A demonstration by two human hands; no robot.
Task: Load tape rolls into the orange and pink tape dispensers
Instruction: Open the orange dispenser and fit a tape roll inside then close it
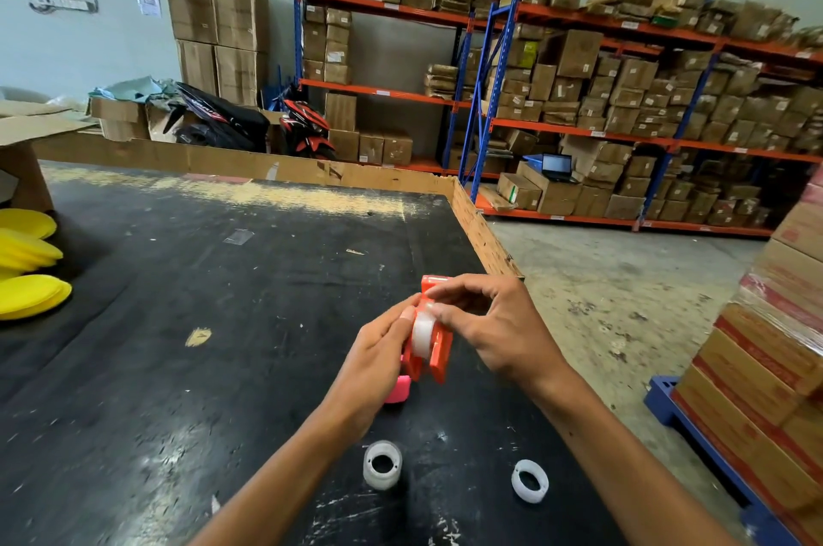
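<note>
Above the black table I hold the orange tape dispenser (438, 356) with both hands. My left hand (378, 360) grips its left side, and a white tape roll (421, 334) sits between the dispenser's two orange walls. My right hand (499, 323) holds the top of the dispenser, with its fingertips pinched at the top of the roll. The pink tape dispenser (397, 389) lies on the table just under my left hand, mostly hidden. Two loose white tape rolls rest on the table near me, one (382, 464) on the left and one (530, 481) on the right.
The black table (200, 323) has a raised cardboard rim (483, 229) along its far and right sides. Yellow discs (26, 274) are stacked at the left edge. Stacked cartons on a blue pallet (766, 367) stand close on the right. Shelves of boxes fill the background.
</note>
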